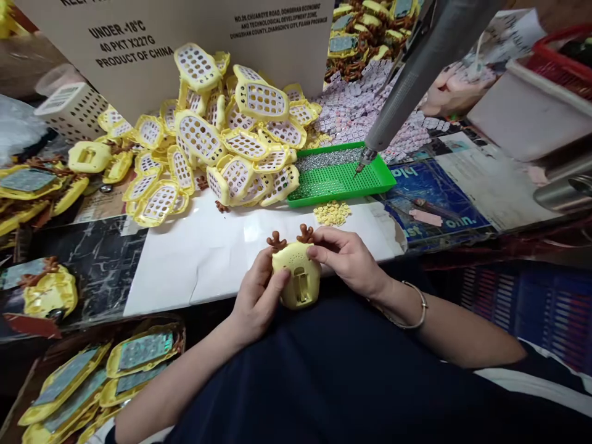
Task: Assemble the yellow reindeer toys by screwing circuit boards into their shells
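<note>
Close to my body, at the front edge of the white work surface, I hold a yellow toy casing [300,277] with brown antlers. Its back faces up, showing a battery recess and a patch of small holes. My left hand [259,290] grips its left side, thumb on the back face. My right hand [345,256] pinches the upper right part by the antler. Beyond my hands lie a small heap of yellow pieces [332,213] and a green tray [342,179] of tiny metal screws. The tip of a grey power screwdriver [393,92] hangs over that tray.
Yellow front shells [240,135] with white hole grids pile up before a carton [222,49]. Pale keypad pieces [351,111] spread behind the tray. A box of casings with circuit boards [139,357] sits lower left. At the right stands a white bin [531,105].
</note>
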### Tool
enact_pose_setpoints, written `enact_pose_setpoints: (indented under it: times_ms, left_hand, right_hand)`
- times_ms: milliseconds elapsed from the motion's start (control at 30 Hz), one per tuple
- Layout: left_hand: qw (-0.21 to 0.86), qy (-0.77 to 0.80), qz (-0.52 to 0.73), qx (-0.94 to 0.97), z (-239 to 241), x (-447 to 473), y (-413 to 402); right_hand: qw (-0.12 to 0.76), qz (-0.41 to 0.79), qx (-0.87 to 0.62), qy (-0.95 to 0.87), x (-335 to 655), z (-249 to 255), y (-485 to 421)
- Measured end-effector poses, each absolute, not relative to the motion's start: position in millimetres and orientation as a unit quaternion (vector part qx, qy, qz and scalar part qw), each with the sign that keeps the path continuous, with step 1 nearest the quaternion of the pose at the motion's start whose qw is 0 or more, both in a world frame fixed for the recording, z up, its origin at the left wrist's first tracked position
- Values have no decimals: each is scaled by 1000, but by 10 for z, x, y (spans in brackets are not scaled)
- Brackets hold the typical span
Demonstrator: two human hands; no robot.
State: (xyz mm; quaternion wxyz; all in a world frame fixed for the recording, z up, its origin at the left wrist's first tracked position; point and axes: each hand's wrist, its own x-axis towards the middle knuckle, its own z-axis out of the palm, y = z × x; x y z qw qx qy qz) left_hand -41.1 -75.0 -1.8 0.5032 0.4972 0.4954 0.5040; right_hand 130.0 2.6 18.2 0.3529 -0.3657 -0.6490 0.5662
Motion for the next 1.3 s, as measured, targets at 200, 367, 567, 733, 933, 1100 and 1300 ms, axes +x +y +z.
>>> enact_pose_setpoints:
  times_ms: [200,367,567,733,933,1100,1300]
  left_hand:
    - [612,470,460,440,18,-398,-715]
    - [682,443,467,347,29,-377,-667]
    - [694,444,527,209,194,-351,-462]
    - [721,371,571,127,339,-210,-345]
    - [785,302,538,57,352,-144,-311]
    - [786,294,540,69,335,-165,-329]
    - [764,313,558,85,338,-149,-361]
  right_hand:
    - [255,662,-386,-590,1340,69,53]
    - [285,520,-411,-693,1415,-2,60]
    - [249,116,-179,-945,1401,74,65]
    - [244,76,-158,-954,1320,48,139]
    - [200,124,-174,-956,1334,151,192]
    - [150,136,-163,-966,1339,355,239]
    - [205,136,-123,-961,1262,336,266]
